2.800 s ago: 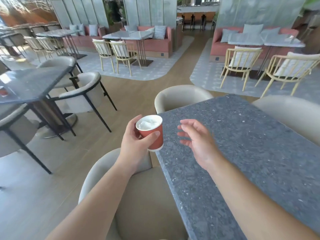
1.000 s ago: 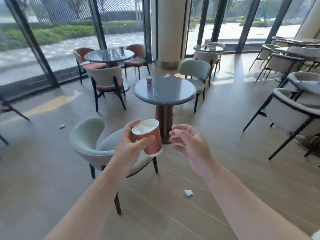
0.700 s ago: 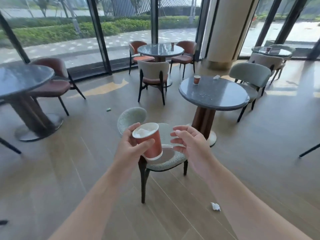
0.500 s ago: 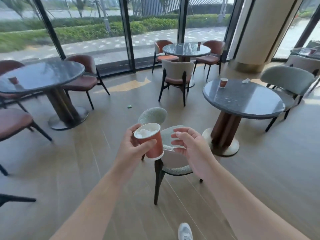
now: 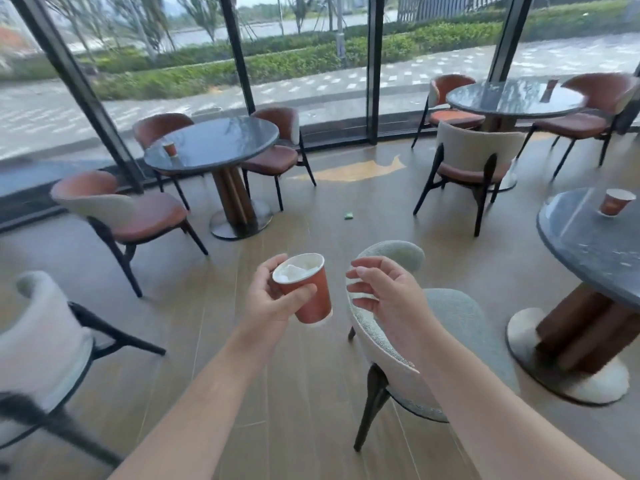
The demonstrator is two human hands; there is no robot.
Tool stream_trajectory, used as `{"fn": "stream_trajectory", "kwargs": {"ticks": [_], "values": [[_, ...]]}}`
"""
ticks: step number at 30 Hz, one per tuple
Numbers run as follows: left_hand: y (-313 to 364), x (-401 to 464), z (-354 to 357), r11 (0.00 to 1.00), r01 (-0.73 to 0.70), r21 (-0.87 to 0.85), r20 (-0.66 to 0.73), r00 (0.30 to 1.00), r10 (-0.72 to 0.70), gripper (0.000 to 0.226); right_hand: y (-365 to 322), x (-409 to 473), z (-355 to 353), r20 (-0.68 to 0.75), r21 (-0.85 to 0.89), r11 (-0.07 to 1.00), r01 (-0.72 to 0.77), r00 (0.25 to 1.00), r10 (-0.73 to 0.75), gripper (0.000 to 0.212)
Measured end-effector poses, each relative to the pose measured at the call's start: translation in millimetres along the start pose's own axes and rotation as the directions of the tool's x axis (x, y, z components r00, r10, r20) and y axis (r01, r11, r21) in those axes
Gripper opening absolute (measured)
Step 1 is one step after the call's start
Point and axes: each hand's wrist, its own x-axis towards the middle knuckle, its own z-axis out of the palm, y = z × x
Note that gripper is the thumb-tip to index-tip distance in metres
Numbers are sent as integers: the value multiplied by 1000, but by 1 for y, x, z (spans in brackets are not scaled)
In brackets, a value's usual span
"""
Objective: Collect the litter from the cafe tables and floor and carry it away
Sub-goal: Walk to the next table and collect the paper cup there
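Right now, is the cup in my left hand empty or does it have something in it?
Not empty. The cup, held tilted by the left hand, shows crumpled white material at its mouth, likely tissue; how deep it goes cannot be told.

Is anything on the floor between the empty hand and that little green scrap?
Yes: the pale green round-backed chair stands just ahead of the free right hand, partly between it and the small green scrap.

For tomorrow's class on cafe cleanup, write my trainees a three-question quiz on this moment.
1. True or false: the left hand holds a red paper cup.
2. How many other red cups stand on tables?
3. The small green scrap lies: A) on a chair B) on the floor C) on a table.

Key: 1 true. 2 three. 3 B.
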Motion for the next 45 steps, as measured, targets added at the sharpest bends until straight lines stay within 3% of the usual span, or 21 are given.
{"fn": "stream_trajectory", "kwargs": {"ticks": [10,15,22,26,33,38,41,45], "values": [[23,25,-78,998,-8,60,-331,943,27,85,6,84,72,298,-31,998,-52,953,59,22],[28,41,-130,997,-8,81,-446,894,43,83,15,118,125,399,-56,994,-89,911,104,7],[18,79,-223,1000,6,29,-514,858,10,82,58,172,223,468,-121,987,-107,871,152,9],[17,112,-295,1000,12,-19,-522,853,-20,85,83,215,296,450,-149,984,-96,880,154,23],[30,169,-404,1000,-13,-7,-492,870,8,78,106,268,415,469,-189,981,-45,874,131,18],[43,200,-453,999,-45,24,-506,861,51,80,118,297,472,513,-199,979,-40,847,139,17],[46,221,-475,998,-58,31,-526,848,65,69,123,317,498,542,-195,980,-47,828,148,9],[45,258,-493,997,-66,39,-545,835,77,66,130,351,523,560,-189,979,-73,811,169,18]]}}
